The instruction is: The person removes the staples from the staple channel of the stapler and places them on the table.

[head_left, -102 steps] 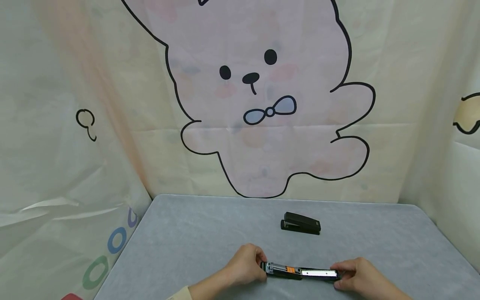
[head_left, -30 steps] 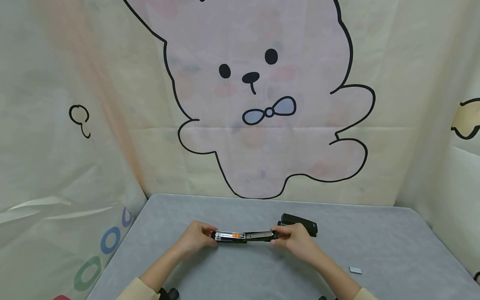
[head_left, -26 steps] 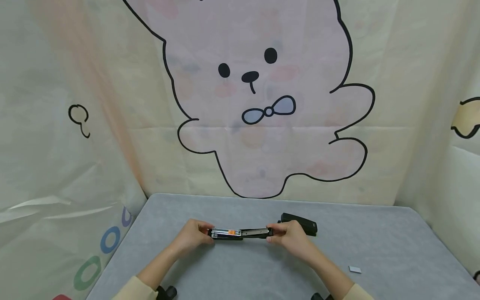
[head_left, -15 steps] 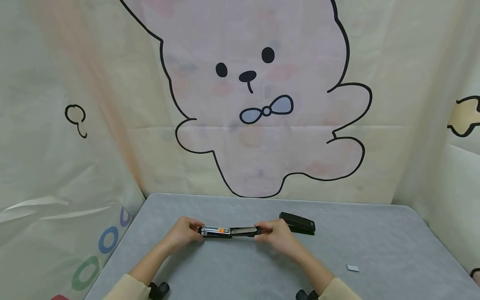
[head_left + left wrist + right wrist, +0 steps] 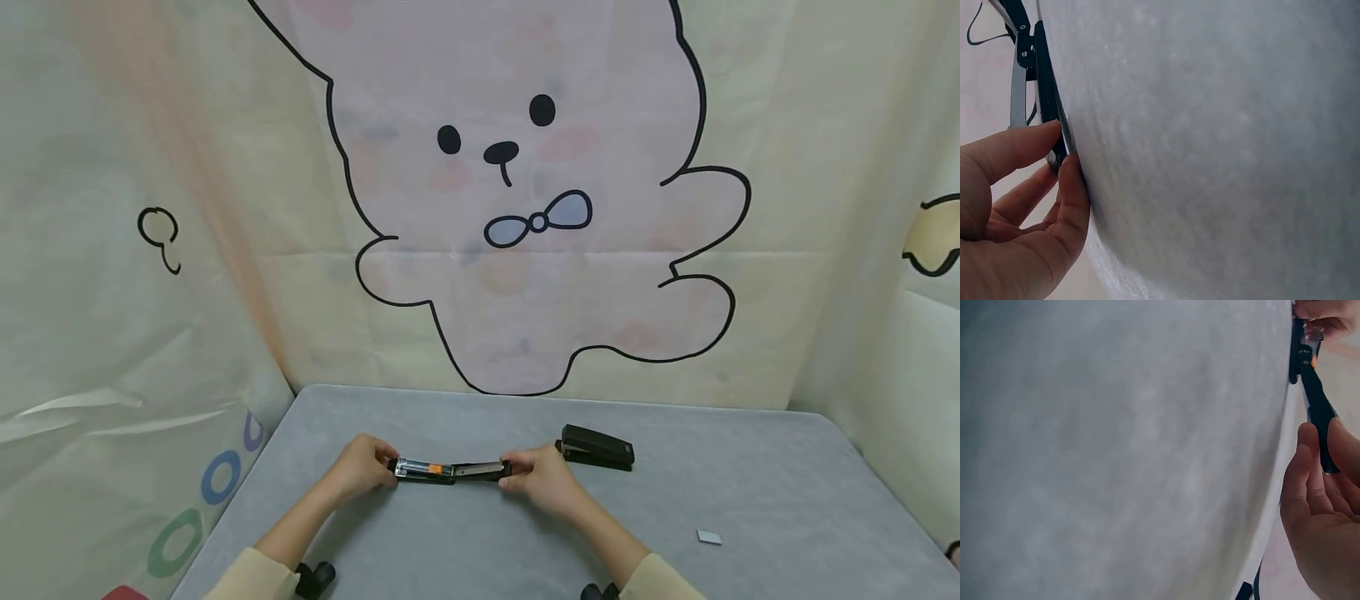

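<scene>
A black stapler (image 5: pixel 427 471), swung wide open so its two halves lie almost in line, is held between both hands low over the table. Its left half has a shiny metal part and an orange mark; a grey metal strip lines the right half. My left hand (image 5: pixel 356 468) pinches the left end, thumb above and fingers beneath in the left wrist view. The right end sits between the thumb and fingers of my right hand (image 5: pixel 543 479). Seen from the right wrist, the stapler's right half (image 5: pixel 1319 403) slants up from the hinge, off the cloth.
A second black stapler (image 5: pixel 596 448) stands just behind the right hand. A small grey strip, like a row of staples (image 5: pixel 708 537), lies at the right on the grey cloth-covered table (image 5: pixel 787 492). A printed curtain (image 5: pixel 637 250) hangs behind the table's far edge.
Both hands have carried the open stapler left and farther back from its earlier place near the front. The small grey strip now shows on the table at right. Lately the stapler has shifted slightly left.
</scene>
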Motion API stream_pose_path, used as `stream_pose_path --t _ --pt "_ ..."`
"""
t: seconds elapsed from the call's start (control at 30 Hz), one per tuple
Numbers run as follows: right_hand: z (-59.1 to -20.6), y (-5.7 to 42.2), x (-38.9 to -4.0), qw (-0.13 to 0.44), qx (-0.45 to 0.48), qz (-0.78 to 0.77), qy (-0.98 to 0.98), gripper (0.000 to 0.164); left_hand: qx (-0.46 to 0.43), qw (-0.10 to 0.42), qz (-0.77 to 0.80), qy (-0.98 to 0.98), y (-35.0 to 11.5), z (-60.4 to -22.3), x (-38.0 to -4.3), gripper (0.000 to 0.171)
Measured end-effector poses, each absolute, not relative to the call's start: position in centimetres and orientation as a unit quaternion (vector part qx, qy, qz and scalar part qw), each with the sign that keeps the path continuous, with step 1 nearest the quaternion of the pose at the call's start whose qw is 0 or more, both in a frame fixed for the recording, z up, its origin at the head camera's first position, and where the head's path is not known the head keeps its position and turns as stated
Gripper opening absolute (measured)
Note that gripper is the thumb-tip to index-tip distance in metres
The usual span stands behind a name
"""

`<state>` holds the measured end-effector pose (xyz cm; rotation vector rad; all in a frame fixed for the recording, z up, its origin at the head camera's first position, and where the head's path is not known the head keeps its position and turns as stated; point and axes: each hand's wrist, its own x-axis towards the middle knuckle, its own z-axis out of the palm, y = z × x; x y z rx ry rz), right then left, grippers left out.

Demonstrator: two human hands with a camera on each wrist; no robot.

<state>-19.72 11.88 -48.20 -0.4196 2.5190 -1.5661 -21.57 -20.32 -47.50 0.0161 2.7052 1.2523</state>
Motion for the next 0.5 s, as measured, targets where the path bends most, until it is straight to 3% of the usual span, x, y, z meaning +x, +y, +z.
stream_pose_path --t 0.5 --pt "-49.0 12.35 -19.84 0.129 -0.126 -0.534 0.826 0.042 -0.012 0.092 0.402 0.911 -20.13 -47.18 -21.5 0.037"
